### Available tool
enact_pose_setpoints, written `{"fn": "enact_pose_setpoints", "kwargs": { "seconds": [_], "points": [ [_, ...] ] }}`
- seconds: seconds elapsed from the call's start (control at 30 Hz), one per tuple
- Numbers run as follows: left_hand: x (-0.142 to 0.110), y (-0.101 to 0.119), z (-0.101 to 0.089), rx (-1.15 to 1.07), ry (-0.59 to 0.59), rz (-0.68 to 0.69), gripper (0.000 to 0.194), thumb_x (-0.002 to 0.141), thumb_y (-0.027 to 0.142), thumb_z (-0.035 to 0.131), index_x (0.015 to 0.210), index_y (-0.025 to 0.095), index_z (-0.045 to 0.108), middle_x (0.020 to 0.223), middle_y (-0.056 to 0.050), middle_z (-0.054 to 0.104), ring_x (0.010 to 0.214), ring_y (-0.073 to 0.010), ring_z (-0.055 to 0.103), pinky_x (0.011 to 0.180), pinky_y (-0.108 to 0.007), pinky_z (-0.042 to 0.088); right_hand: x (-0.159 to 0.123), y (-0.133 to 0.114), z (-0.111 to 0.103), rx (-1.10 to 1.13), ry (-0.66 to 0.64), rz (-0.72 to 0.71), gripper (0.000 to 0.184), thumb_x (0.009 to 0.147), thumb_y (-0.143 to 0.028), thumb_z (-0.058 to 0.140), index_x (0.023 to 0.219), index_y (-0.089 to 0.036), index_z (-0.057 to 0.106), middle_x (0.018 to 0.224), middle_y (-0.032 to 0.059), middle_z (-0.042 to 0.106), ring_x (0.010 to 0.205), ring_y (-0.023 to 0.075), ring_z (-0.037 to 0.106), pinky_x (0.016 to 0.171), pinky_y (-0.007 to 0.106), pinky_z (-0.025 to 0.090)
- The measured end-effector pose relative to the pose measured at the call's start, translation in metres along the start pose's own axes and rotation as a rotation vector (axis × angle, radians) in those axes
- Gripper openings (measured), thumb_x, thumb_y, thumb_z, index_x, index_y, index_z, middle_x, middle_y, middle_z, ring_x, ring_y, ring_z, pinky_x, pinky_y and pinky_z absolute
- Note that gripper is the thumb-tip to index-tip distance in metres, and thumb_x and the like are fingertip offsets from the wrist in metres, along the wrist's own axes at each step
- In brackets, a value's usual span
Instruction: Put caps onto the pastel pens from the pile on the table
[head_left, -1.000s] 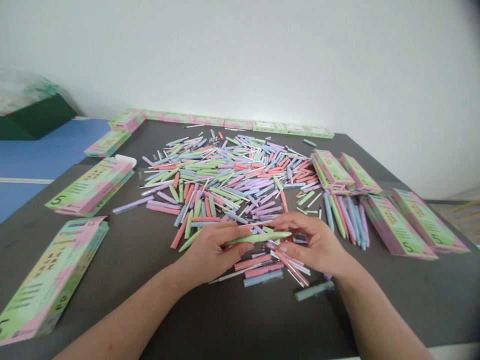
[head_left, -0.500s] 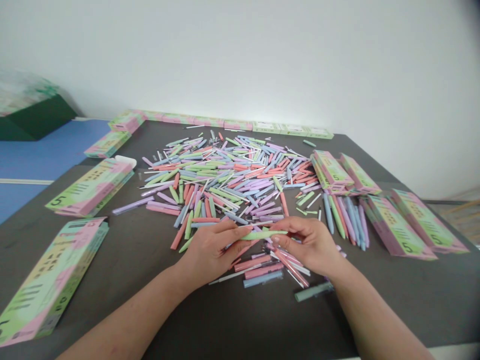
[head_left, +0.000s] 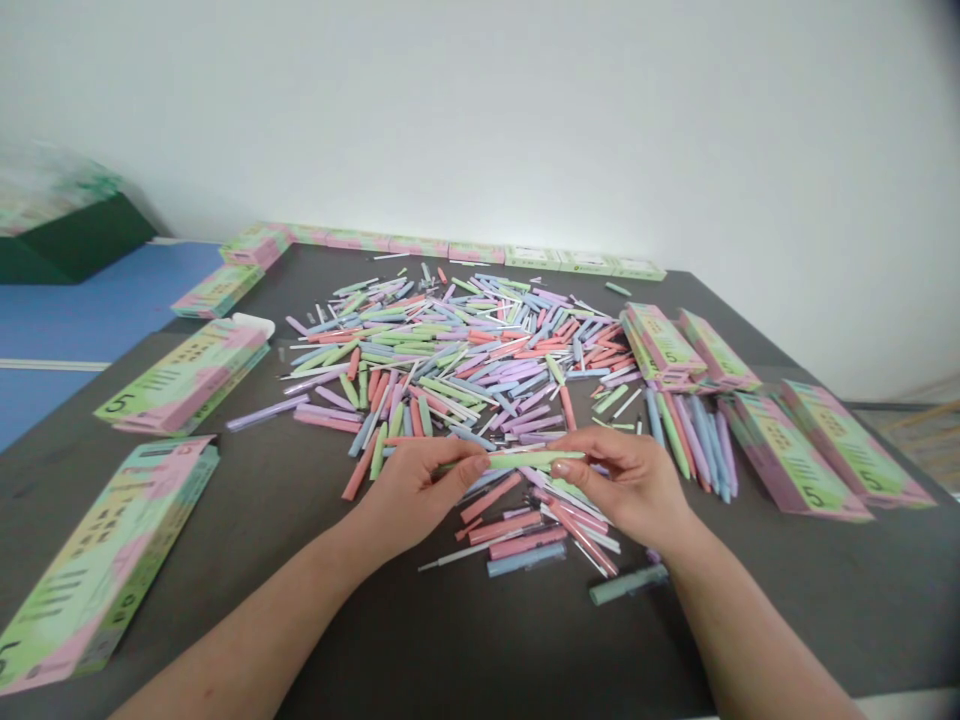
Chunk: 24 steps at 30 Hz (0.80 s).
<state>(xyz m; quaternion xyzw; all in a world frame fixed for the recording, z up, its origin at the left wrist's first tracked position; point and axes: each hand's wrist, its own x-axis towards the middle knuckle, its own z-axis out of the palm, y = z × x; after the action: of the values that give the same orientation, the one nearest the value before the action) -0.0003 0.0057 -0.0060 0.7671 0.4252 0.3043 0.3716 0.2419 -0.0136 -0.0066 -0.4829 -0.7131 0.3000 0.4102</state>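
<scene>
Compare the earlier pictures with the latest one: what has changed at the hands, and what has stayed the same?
The left hand has shifted slightly left. The right hand has brought its thumb up from below to the green pen; the pen now sits more level. Both hands hold it. The colourful pile and boxes stayed put.

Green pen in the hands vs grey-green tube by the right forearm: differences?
The light-green pen is held between the left hand and right hand; the grey-green tube lies on the dark table. The light-green pen is brighter; the grey-green tube is duller. The light-green pen tapers rightward; the grey-green tube's left end is blunt. Both are long and slim.
</scene>
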Motion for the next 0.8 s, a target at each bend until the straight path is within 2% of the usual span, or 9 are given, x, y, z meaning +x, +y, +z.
{"fn": "enact_pose_setpoints", "kwargs": {
  "seconds": [0.1, 0.27, 0.37, 0.5, 0.63, 0.8],
  "points": [
    [0.0000, -0.0016, 0.0029, -0.048, 0.035, 0.009, 0.021, 0.089, 0.026, 0.056, 0.088, 0.012, 0.073, 0.075, -0.002, 0.069, 0.066, -0.0124, 0.061, 0.059, -0.020, 0.044, -0.0004, -0.0002, 0.0002, 0.004, -0.023, 0.013, 0.013, 0.082, -0.027, 0.069, 0.089, -0.017, 0.074, 0.081, 0.0059, 0.076, 0.071, 0.0161, 0.069, 0.063, 0.023, 0.052],
    [-0.0005, -0.0045, 0.0061, 0.001, 0.137, 0.149, 0.017, 0.087, 0.022, 0.061, 0.091, 0.011, 0.073, 0.070, -0.002, 0.064, 0.062, -0.0105, 0.057, 0.058, -0.020, 0.042, 0.0007, 0.0003, 0.0027, 0.122, -0.082, 0.087, 0.017, 0.086, -0.031, 0.064, 0.081, -0.017, 0.071, 0.062, 0.0023, 0.070, 0.053, 0.0118, 0.061, 0.050, 0.020, 0.046],
    [0.0003, -0.0054, 0.0054, -0.015, 0.124, 0.121, 0.018, 0.088, 0.022, 0.060, 0.092, 0.011, 0.073, 0.073, -0.002, 0.066, 0.064, -0.0108, 0.059, 0.060, -0.020, 0.043, 0.0016, 0.0005, 0.0023, 0.165, -0.096, 0.123, 0.015, 0.084, -0.032, 0.066, 0.085, -0.017, 0.071, 0.065, 0.0029, 0.071, 0.055, 0.0123, 0.062, 0.051, 0.020, 0.048],
    [0.0011, -0.0053, 0.0022, -0.068, 0.109, 0.051, 0.018, 0.088, 0.024, 0.059, 0.091, 0.012, 0.073, 0.077, -0.002, 0.070, 0.066, -0.0110, 0.060, 0.060, -0.019, 0.043, 0.0008, 0.0033, -0.0029, 0.172, -0.039, 0.096, 0.026, 0.079, -0.028, 0.071, 0.103, -0.018, 0.068, 0.081, 0.0055, 0.073, 0.069, 0.0164, 0.067, 0.063, 0.026, 0.053],
    [0.0008, -0.0048, 0.0013, -0.095, 0.106, 0.047, 0.017, 0.087, 0.024, 0.060, 0.091, 0.012, 0.073, 0.074, -0.001, 0.068, 0.063, -0.0101, 0.057, 0.058, -0.019, 0.041, -0.0007, 0.0084, -0.0062, 0.068, 0.033, 0.023, 0.013, 0.081, -0.024, 0.069, 0.093, -0.020, 0.071, 0.081, 0.0043, 0.073, 0.070, 0.0151, 0.067, 0.065, 0.025, 0.052],
    [-0.0002, -0.0048, 0.0043, -0.075, 0.132, 0.072, 0.018, 0.087, 0.023, 0.060, 0.092, 0.012, 0.073, 0.073, -0.001, 0.067, 0.064, -0.0103, 0.058, 0.058, -0.019, 0.042, -0.0007, 0.0079, 0.0002, 0.114, 0.078, 0.056, 0.010, 0.080, -0.025, 0.070, 0.089, -0.019, 0.072, 0.075, 0.0036, 0.073, 0.065, 0.0140, 0.066, 0.059, 0.023, 0.050]
  ]
}}
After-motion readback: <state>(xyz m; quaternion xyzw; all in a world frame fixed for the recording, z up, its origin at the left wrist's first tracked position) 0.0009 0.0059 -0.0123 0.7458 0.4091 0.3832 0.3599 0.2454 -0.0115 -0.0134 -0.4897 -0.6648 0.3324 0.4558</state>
